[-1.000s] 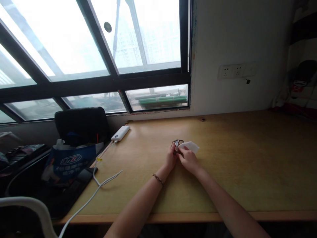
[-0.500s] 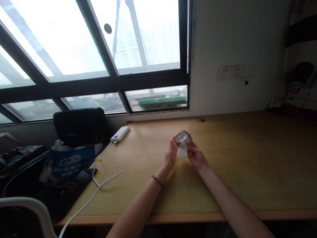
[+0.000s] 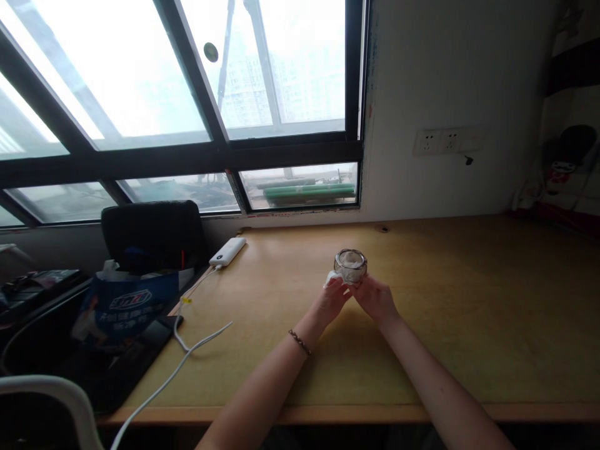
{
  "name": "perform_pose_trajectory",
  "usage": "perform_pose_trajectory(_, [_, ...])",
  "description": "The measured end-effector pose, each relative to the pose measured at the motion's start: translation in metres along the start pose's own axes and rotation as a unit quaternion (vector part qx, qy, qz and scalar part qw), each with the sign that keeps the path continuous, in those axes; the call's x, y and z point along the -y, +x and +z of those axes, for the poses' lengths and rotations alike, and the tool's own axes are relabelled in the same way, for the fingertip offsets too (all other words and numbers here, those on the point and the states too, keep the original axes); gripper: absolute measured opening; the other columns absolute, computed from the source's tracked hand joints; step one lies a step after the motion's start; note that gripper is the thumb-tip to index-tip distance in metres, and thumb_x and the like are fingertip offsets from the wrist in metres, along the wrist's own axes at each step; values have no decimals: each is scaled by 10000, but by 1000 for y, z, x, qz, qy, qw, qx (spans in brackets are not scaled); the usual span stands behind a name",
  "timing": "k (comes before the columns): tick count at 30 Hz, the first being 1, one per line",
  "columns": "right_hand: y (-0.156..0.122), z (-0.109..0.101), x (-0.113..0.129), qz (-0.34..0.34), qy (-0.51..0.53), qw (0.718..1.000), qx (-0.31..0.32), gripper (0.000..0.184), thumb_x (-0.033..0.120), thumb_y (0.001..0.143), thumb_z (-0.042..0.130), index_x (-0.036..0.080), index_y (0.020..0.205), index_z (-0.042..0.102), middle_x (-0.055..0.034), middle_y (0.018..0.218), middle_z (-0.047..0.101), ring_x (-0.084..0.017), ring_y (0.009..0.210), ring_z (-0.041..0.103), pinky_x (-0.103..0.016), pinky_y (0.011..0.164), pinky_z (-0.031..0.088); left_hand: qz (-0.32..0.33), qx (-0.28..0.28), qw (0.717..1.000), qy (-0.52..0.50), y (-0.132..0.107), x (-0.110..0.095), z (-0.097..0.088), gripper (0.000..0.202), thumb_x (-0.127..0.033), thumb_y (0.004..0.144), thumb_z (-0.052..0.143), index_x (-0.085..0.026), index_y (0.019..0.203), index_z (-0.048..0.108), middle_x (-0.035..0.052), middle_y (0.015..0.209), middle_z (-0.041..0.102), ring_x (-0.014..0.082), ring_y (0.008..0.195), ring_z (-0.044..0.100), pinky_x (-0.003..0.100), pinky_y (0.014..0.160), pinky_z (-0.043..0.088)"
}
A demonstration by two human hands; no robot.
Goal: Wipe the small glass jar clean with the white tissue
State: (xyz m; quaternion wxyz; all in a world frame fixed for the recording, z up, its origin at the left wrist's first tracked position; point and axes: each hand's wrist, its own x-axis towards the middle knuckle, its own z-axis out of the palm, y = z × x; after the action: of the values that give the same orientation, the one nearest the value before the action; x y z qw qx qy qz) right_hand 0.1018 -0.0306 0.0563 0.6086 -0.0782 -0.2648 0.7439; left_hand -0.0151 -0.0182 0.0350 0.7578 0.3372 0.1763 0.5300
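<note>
the small round clear glass jar at the fingertips shows a faint grey-brown tint, and the crumpled white cloth scrap by the left fingers is plain. under the fingers the honey-yellow wooden desk is unpatterned; far left of them, a blue plastic bag bears white lettering.
</note>
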Motion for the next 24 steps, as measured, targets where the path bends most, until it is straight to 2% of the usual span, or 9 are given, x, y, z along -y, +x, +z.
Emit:
perform_pose_trajectory(3, [0, 1, 3, 60, 9, 998, -29, 306, 371, 793, 395, 192, 984, 554, -59, 1030, 604, -193, 986, 527, -361, 823, 418, -5, 27, 1000, 7, 1, -3, 1, 337, -260, 650, 629, -162, 964, 559, 65, 1007, 575, 168, 915, 526, 289, 818, 372])
perform_pose_trajectory(6, [3, -3, 4, 109, -10, 992, -67, 394, 463, 800, 342, 192, 1000, 546, -69, 1002, 618, -199, 943, 553, -366, 764, 438, -5, 40, 998, 43, 2, -5, 0, 377, -254, 638, 634, -124, 985, 562, 90, 996, 575, 178, 900, 524, 278, 795, 367])
perform_pose_trajectory(9, [7, -11, -1, 135, -61, 977, -154, 417, 483, 797, 326, 181, 951, 568, -67, 893, 651, -185, 781, 603, -337, 654, 465, -20, 16, 991, 128, 2, -8, -6, 306, -284, 630, 640, -103, 874, 594, 69, 823, 597, 134, 717, 527, 244, 659, 370])
perform_pose_trajectory(11, [9, -16, -4, 129, -96, 962, -219, 405, 461, 803, 320, 171, 893, 588, -62, 808, 662, -170, 669, 609, -307, 573, 467, -37, 7, 980, 196, 2, -10, -10, 241, -253, 586, 681, -90, 743, 598, 29, 665, 569, 84, 574, 464, 209, 550, 323])
perform_pose_trajectory(14, [12, -21, -7, 80, -97, 963, -239, 353, 387, 810, 337, 159, 822, 605, -57, 754, 666, -160, 626, 609, -274, 530, 462, -58, 16, 969, 239, 2, -10, -12, 214, -216, 547, 713, -83, 607, 556, -17, 534, 481, 39, 480, 358, 187, 468, 242])
perform_pose_trajectory(16, [13, -21, -7, 35, -89, 969, -227, 302, 339, 801, 374, 154, 790, 613, -46, 726, 668, -154, 618, 609, -258, 529, 464, -64, 22, 977, 202, 1, -8, -11, 231, -245, 570, 701, -90, 601, 532, -31, 520, 443, 28, 462, 330, 179, 447, 221])
perform_pose_trajectory(19, [14, -20, -4, -23, -105, 968, -228, 238, 299, 776, 432, 152, 755, 619, -21, 668, 666, -137, 577, 603, -231, 515, 461, -80, 29, 992, 92, 0, -3, -7, 269, -280, 571, 704, -106, 653, 515, -35, 552, 437, 19, 454, 332, 160, 427, 215])
perform_pose_trajectory(22, [14, -19, -3, -37, -143, 967, -209, 255, 309, 771, 441, 136, 805, 624, -37, 718, 675, -151, 633, 615, -244, 563, 475, -99, 3, 995, -9, -1, -2, -5, 304, -325, 583, 695, -134, 730, 511, -33, 601, 465, 12, 441, 341, 142, 403, 222])
perform_pose_trajectory(24, [14, -20, -3, -17, -156, 969, -190, 283, 316, 785, 416, 133, 866, 614, -57, 806, 674, -170, 714, 620, -278, 620, 483, -102, -19, 993, -54, 0, -6, -6, 295, -357, 621, 662, -141, 751, 509, -41, 576, 456, 9, 413, 319, 140, 386, 227])
